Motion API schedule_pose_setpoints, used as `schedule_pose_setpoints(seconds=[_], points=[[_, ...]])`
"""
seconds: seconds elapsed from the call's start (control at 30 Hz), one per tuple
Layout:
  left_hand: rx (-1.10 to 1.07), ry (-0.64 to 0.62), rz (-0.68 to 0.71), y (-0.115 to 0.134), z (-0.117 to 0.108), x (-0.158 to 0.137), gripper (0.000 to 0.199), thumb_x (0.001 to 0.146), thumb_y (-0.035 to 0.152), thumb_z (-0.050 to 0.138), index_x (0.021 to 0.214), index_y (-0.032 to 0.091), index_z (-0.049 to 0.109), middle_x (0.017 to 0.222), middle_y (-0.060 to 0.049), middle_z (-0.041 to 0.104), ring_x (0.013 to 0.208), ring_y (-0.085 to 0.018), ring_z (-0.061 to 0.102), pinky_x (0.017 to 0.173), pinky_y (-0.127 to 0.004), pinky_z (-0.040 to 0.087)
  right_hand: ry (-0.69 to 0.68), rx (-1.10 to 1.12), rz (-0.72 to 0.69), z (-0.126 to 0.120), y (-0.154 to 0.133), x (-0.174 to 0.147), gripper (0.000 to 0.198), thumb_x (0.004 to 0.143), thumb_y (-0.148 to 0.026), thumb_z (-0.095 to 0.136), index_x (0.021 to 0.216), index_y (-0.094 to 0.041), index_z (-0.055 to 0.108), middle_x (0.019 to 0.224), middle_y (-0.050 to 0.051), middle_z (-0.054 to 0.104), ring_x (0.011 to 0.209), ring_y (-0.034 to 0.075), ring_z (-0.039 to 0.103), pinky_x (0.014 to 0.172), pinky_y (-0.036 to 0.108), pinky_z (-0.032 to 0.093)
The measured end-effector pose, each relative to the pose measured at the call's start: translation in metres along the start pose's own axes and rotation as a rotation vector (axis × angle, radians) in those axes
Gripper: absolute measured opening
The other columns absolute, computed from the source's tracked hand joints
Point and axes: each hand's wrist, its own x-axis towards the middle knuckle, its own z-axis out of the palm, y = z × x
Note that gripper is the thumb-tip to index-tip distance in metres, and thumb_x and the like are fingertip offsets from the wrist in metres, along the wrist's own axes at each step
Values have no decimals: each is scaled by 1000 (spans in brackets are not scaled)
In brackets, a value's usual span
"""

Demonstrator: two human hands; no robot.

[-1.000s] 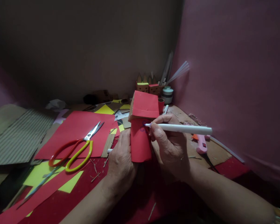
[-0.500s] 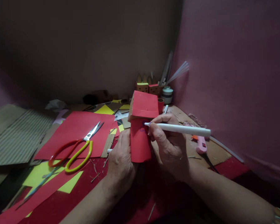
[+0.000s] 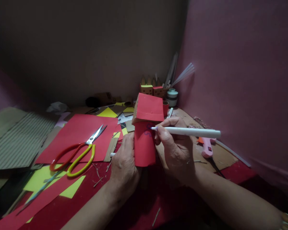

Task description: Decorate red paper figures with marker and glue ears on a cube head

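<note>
My left hand (image 3: 126, 159) is wrapped round a red paper-covered figure (image 3: 144, 148), gripping it from the left side. Its upper part is a box-like cardboard head with a red paper top (image 3: 150, 107); the lower part is a rounded red body. In my right hand (image 3: 176, 148) is a white marker pen (image 3: 189, 131), pinched near its tip. The tip points left at the red body, at small dark curled marks (image 3: 148, 130) just below the head. A white cap-like end (image 3: 112, 155) shows beside my left hand; what it belongs to is hidden.
Scissors (image 3: 91, 140) with red and yellow handles lie on a red sheet (image 3: 74, 127) at left, near corrugated cardboard (image 3: 16, 140) and a pencil (image 3: 42, 191). A pink glue gun (image 3: 207, 148) lies at right. Behind stand a lidded jar (image 3: 172, 97) and small cardboard boxes (image 3: 146, 90).
The marker and my right hand have shifted slightly right, and more of the dark marks on the red body now shows. My left hand and the figure stay nearly still.
</note>
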Motion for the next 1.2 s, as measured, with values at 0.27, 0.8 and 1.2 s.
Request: schedule_pose_setpoints(seconds=[0.27,0.8,1.2], points=[[23,17,16,-1,2,0,14,100,31,54,110,22,59,98,-5,68,84,-24,65,71,-38,49,-32,26,-29,0,-1,1,4,100,-29,63,98,-27,61,85,-2,59,73,14,56,65,32,46],[3,22,-11,-2,1,0,18,99,34,55,113,24,60,100,-5,70,85,-25,67,71,-39,50,-9,26,-34,0,3,2,6,100,-28,63,95,-27,60,83,-2,58,72,15,54,65,33,46],[12,17,30,-3,2,0,19,99,31,55,116,21,60,102,-6,69,88,-25,66,74,-38,50,-14,43,-35,2,3,1,4,100,-29,64,98,-27,61,87,-2,59,73,14,55,65,31,46]])
